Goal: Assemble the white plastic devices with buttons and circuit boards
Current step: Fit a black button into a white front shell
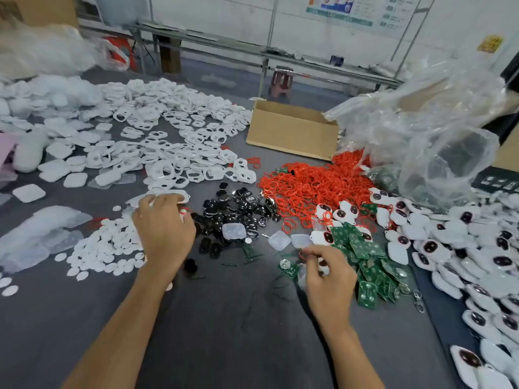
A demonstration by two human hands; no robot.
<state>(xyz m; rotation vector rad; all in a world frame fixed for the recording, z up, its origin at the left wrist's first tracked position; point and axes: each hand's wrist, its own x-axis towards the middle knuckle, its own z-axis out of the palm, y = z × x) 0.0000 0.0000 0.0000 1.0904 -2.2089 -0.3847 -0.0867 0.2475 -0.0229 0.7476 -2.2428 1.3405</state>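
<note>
While the left hand [164, 228] curls round a white shell [171, 195] mid-tabletop and the right hand [328, 279] pinches a red ring [303, 255] beside the circuit boards [365, 248], that flimsy ring could, I'd say, slip loose among the scattered black buttons [238, 209].

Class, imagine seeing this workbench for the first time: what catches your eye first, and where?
The bright heap of red rings in the middle of the table stands out first, with a sprawl of white shells across the far left. Green circuit boards lie by the right hand, and assembled devices bank up along the right edge.
</note>
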